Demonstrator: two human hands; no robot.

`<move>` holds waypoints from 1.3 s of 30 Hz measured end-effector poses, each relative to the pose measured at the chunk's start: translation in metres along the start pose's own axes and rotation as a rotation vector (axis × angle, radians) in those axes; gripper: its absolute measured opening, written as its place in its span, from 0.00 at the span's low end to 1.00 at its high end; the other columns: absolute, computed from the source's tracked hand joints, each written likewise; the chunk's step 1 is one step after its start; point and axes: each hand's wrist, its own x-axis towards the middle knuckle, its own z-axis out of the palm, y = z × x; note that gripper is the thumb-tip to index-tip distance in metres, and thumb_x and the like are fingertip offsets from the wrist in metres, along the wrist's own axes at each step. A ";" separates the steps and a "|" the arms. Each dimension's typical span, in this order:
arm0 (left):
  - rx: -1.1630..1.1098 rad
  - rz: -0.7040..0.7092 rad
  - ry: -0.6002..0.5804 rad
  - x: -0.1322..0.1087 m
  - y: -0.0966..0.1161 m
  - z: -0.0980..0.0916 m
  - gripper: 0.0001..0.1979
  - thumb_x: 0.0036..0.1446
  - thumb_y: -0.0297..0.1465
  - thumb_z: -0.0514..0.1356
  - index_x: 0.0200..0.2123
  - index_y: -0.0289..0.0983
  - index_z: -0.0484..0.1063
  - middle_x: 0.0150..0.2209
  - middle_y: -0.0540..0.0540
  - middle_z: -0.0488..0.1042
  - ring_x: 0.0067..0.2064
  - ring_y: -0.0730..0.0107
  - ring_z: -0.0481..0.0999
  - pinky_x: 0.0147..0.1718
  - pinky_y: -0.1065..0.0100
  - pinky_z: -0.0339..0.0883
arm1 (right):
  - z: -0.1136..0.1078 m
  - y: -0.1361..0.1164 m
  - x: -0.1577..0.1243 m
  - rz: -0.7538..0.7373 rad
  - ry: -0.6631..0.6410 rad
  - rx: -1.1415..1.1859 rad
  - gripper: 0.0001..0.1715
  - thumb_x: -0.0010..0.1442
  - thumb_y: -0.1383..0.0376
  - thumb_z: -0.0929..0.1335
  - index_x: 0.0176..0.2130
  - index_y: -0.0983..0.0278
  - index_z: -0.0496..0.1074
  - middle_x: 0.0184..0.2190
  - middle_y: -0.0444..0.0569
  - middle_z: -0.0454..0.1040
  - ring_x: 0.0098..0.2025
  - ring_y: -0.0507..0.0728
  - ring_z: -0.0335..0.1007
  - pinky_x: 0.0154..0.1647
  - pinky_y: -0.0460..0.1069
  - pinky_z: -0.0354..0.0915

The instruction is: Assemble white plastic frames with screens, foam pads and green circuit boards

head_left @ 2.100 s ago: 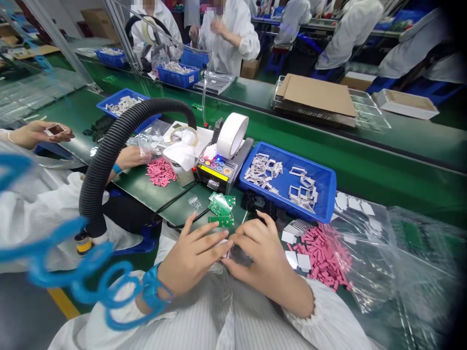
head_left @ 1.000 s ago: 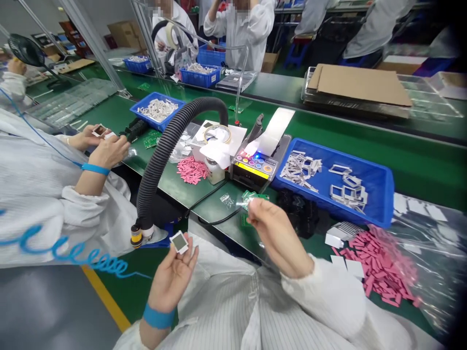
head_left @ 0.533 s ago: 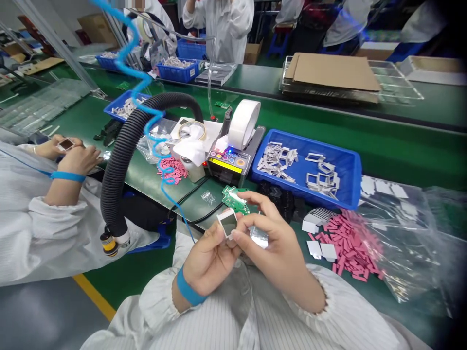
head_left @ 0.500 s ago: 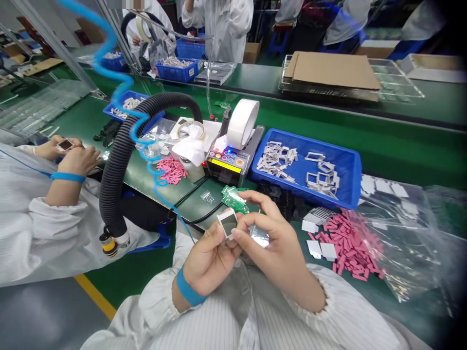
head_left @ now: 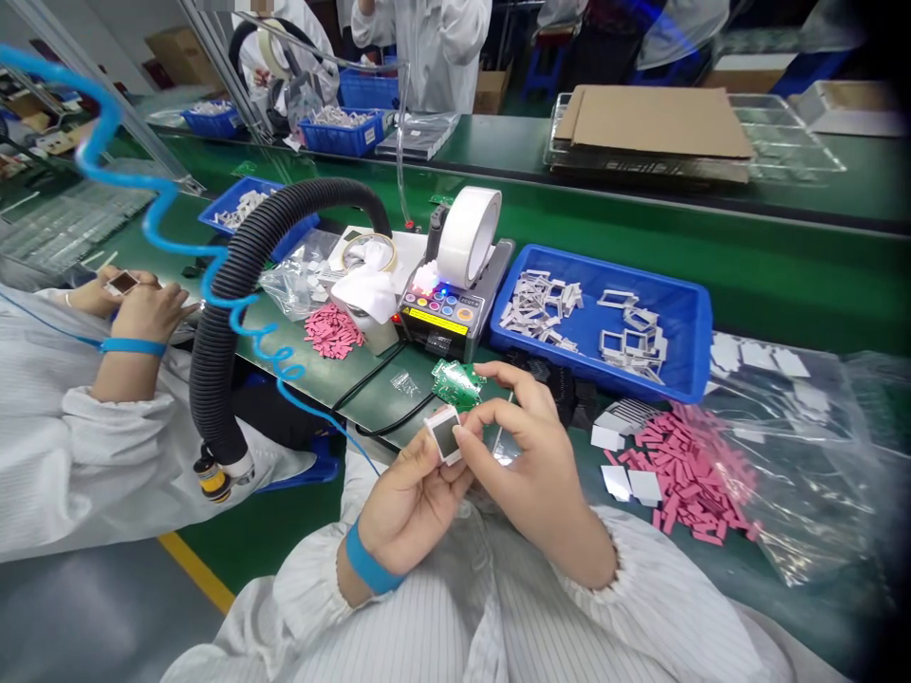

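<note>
A small dark display panel in a white frame (head_left: 445, 438) is between my two hands, in front of my body. My left hand (head_left: 409, 498) grips its lower left side between thumb and fingers, and a blue band circles that wrist. From the right, my right hand (head_left: 530, 455) presses thumb and index finger at the panel's right edge, with the other fingers curved above. Just beyond my fingertips lies a green circuit board (head_left: 455, 382) on the bench. A blue tray (head_left: 590, 318) with loose white frames stands beyond my right hand.
Pink strips (head_left: 687, 470) and white squares (head_left: 631, 484) lie right, beside clear plastic bags (head_left: 811, 474). A tape dispenser (head_left: 445, 318) stands ahead. A black hose (head_left: 220, 313) and coiled blue tube (head_left: 160, 213) arch on the left. A co-worker's hands (head_left: 139, 308) hold a similar panel.
My right thumb has shifted slightly up along the panel's right edge. The view has tilted a little, and the coiled blue tube has swung left. The panel stays between my hands.
</note>
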 end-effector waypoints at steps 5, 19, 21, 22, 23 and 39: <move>-0.025 -0.004 0.085 0.002 0.004 -0.004 0.07 0.57 0.27 0.59 0.39 0.37 0.75 0.40 0.49 0.80 0.44 0.73 0.77 0.49 0.71 0.67 | 0.010 0.006 -0.004 -0.210 0.032 -0.207 0.07 0.58 0.63 0.66 0.38 0.60 0.71 0.55 0.56 0.64 0.56 0.66 0.59 0.52 0.63 0.57; 0.275 0.187 0.340 -0.007 0.035 -0.056 0.12 0.50 0.27 0.64 0.41 0.36 0.76 0.43 0.45 0.79 0.45 0.63 0.78 0.51 0.60 0.67 | 0.018 0.082 0.005 -0.131 -0.375 -0.490 0.08 0.60 0.66 0.66 0.39 0.64 0.74 0.40 0.55 0.75 0.41 0.61 0.65 0.42 0.57 0.53; 0.354 0.172 0.360 -0.009 0.037 -0.054 0.12 0.50 0.29 0.65 0.41 0.38 0.77 0.45 0.45 0.78 0.45 0.61 0.78 0.48 0.59 0.69 | 0.026 0.085 0.008 -0.116 -0.387 -0.480 0.06 0.58 0.67 0.68 0.36 0.65 0.75 0.39 0.57 0.75 0.42 0.63 0.65 0.41 0.57 0.53; 0.391 0.167 0.366 -0.010 0.037 -0.053 0.12 0.49 0.29 0.65 0.40 0.38 0.77 0.45 0.45 0.77 0.44 0.61 0.78 0.46 0.59 0.70 | 0.029 0.085 0.009 -0.106 -0.387 -0.464 0.04 0.57 0.68 0.68 0.34 0.65 0.75 0.39 0.57 0.75 0.42 0.63 0.65 0.41 0.57 0.53; 0.426 0.164 0.367 -0.010 0.038 -0.051 0.12 0.49 0.29 0.66 0.40 0.38 0.77 0.45 0.45 0.77 0.42 0.62 0.78 0.43 0.60 0.70 | 0.029 0.086 0.009 -0.095 -0.384 -0.439 0.04 0.57 0.69 0.68 0.32 0.65 0.75 0.38 0.57 0.75 0.41 0.63 0.66 0.41 0.57 0.54; 0.656 0.198 -0.155 -0.001 0.023 0.001 0.17 0.40 0.21 0.69 0.36 0.40 0.75 0.33 0.49 0.76 0.33 0.72 0.74 0.33 0.74 0.66 | -0.020 0.029 -0.011 -0.002 -0.398 0.774 0.13 0.61 0.56 0.66 0.42 0.52 0.77 0.39 0.48 0.75 0.41 0.55 0.72 0.42 0.51 0.69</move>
